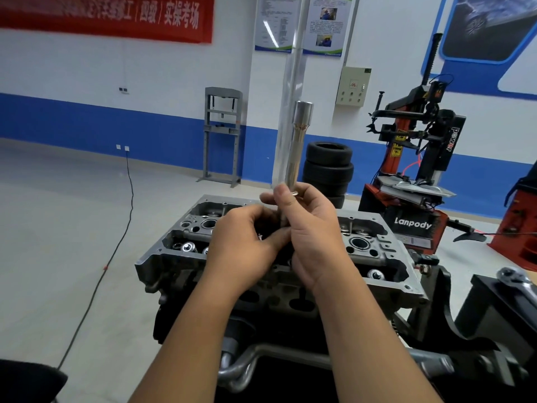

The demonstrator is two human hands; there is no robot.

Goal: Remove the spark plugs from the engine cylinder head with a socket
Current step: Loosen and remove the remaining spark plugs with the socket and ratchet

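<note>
Cylinder head (386, 251) sits on its stand, directly under and behind both hands. Long spark plug socket (299, 141) is upright above the head, drive end up. Right hand (313, 237) fingers are curled round its lower end, thumb pressed across the shaft. Left hand (247, 245) is just beside it, fingertips pinching at the bottom of the tool below the right fingers; what they grip is hidden. Ratchet (514, 276) lies well right of the fingers.

Polished, glossy metal on the socket (299, 146) at frame centre; dull grey cast metal on the cylinder head (174, 251) below; matt black rubber on the tyres (328, 164) behind.
</note>
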